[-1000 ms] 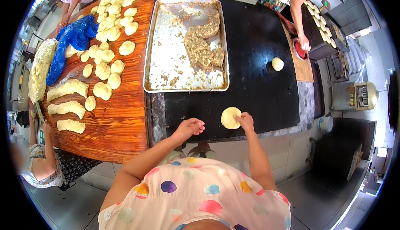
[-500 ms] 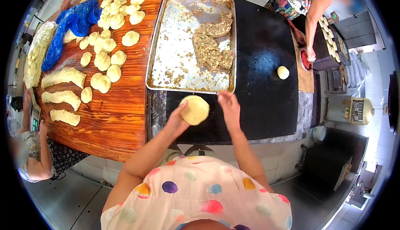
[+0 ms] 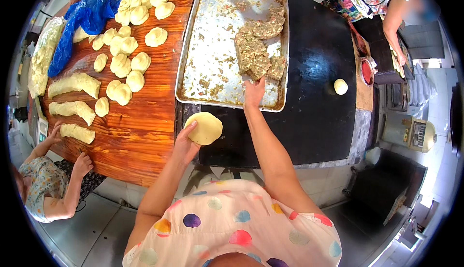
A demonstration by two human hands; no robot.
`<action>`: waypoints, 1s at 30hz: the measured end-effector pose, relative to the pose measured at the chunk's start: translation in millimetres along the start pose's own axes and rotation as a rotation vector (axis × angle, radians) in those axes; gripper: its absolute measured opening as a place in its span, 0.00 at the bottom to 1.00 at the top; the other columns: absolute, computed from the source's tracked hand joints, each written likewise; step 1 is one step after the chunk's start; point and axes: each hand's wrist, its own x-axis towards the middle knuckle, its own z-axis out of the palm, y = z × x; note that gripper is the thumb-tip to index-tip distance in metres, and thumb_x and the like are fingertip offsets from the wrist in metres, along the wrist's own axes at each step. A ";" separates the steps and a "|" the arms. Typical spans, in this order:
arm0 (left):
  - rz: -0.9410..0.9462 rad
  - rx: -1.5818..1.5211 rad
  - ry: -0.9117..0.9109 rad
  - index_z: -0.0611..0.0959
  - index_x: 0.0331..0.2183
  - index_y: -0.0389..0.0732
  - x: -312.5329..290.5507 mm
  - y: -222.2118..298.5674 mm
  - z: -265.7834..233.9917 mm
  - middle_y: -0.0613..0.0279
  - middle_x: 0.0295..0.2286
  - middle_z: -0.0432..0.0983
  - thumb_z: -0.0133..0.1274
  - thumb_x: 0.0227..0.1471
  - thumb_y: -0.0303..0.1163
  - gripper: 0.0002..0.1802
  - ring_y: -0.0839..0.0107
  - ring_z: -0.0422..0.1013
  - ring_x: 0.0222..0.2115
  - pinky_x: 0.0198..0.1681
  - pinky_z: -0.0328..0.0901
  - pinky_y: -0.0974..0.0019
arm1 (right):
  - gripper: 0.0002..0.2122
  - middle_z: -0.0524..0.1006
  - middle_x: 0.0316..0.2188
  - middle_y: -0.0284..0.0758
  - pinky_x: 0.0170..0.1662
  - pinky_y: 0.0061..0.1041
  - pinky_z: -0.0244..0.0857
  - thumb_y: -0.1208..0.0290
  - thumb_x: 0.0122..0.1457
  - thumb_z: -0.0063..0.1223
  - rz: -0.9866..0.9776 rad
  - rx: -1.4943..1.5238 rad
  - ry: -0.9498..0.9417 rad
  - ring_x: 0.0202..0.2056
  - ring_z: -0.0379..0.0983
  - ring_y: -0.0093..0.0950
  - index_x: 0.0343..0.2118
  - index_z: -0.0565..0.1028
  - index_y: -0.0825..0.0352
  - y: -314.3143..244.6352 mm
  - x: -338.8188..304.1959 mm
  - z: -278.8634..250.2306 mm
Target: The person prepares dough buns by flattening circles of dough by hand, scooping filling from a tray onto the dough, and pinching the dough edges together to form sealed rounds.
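A flat round of pale yellow dough (image 3: 207, 128) rests in my left hand (image 3: 186, 144), which grips it by its left edge above the near side of the black worktop. My right hand (image 3: 254, 94) reaches into the metal tray (image 3: 212, 40). Its fingertips touch the near edge of a mound of chopped, greenish-brown filling (image 3: 253, 49). Thumb and fingers look spread apart there, with the tips partly hidden by the filling. Smears and crumbs of filling cover the rest of the tray.
Many dough pieces (image 3: 121, 64) lie on the wooden table (image 3: 145, 136), beside dough strips (image 3: 72, 84) and a blue plastic bag (image 3: 82, 25). A single dough ball (image 3: 340, 86) sits on the black worktop (image 3: 309, 131). Co-workers stand left and far right, near a red-filled bowl (image 3: 367, 71).
My right hand has moved forward from the tray's near rim to the filling. My left hand has shifted left with the dough round. The left co-worker's hands have moved over the wooden table.
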 end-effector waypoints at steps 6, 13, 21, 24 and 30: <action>-0.021 0.043 -0.014 0.75 0.49 0.36 8.6 6.7 1.9 0.57 0.47 0.75 0.54 0.58 0.35 0.20 0.63 0.72 0.49 0.54 0.66 0.56 | 0.31 0.71 0.54 0.43 0.57 0.28 0.61 0.81 0.49 0.57 -0.046 0.249 -0.166 0.56 0.67 0.33 0.59 0.62 0.71 3.0 -34.1 20.1; 0.015 0.102 0.011 0.75 0.49 0.35 7.3 14.6 7.9 0.56 0.45 0.76 0.56 0.56 0.33 0.21 0.64 0.73 0.48 0.52 0.69 0.57 | 0.18 0.77 0.43 0.40 0.47 0.30 0.69 0.78 0.52 0.54 -0.133 -0.094 -0.131 0.44 0.77 0.33 0.48 0.73 0.69 3.4 -25.0 -15.7; -0.029 0.121 0.028 0.75 0.49 0.33 -1.4 14.4 -0.9 0.54 0.45 0.76 0.57 0.55 0.33 0.22 0.62 0.74 0.46 0.51 0.70 0.56 | 0.32 0.64 0.59 0.46 0.56 0.33 0.63 0.80 0.48 0.55 -0.325 -0.308 -0.032 0.57 0.65 0.39 0.59 0.61 0.69 -7.4 13.3 -34.0; -0.021 0.160 -0.002 0.74 0.49 0.32 -3.6 12.1 0.9 0.53 0.45 0.76 0.56 0.56 0.33 0.22 0.61 0.74 0.46 0.51 0.70 0.56 | 0.37 0.64 0.59 0.50 0.60 0.35 0.58 0.78 0.47 0.58 -0.604 -0.490 -0.081 0.57 0.64 0.46 0.64 0.58 0.65 -13.3 28.4 -27.5; -0.035 0.191 -0.056 0.73 0.51 0.32 -6.5 8.0 -9.4 0.50 0.46 0.75 0.54 0.57 0.35 0.24 0.59 0.74 0.45 0.48 0.72 0.53 | 0.35 0.69 0.56 0.46 0.55 0.38 0.62 0.74 0.45 0.61 -0.496 -0.625 -0.315 0.55 0.65 0.46 0.59 0.62 0.63 -31.2 41.3 -35.0</action>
